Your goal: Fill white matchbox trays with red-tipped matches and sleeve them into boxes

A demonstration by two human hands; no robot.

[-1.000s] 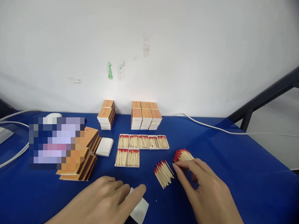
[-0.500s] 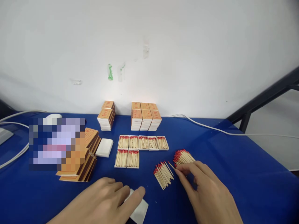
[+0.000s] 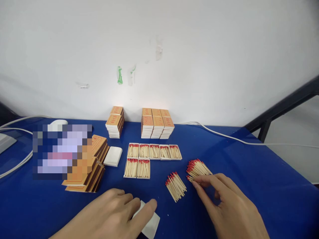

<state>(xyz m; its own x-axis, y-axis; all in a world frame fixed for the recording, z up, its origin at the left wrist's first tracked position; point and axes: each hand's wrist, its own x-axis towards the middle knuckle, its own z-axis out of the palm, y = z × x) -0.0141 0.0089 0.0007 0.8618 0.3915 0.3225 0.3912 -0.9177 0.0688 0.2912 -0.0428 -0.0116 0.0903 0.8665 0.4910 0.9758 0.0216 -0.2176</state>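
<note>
My left hand (image 3: 112, 210) is curled around an empty-looking white matchbox tray (image 3: 152, 222) at the front edge of view, its thumb lying over the tray; the fingertips are partly hidden. Thumb and index finger of my right hand (image 3: 224, 202) are pinched together on a match (image 3: 190, 179) at the near left corner of a larger pile of red-headed matches (image 3: 198, 168). Between the two hands lies a smaller loose bunch of matches (image 3: 176, 187), heads pointing away from me. Beyond it stand several filled matchbox trays (image 3: 137, 168) in two rows.
Closed matchboxes stand in two stacks, left (image 3: 114, 121) and middle (image 3: 158, 122), near the wall. Orange matchbox sleeves (image 3: 96, 172) are piled at left, beside a stack of white trays (image 3: 113, 156). A white cable (image 3: 224, 136) crosses the back right of the blue table (image 3: 261, 179).
My right hand has moved slightly right, from the gap beside the smaller bunch to the edge of the larger pile. My left hand stays on the tray. The view has shifted slightly.
</note>
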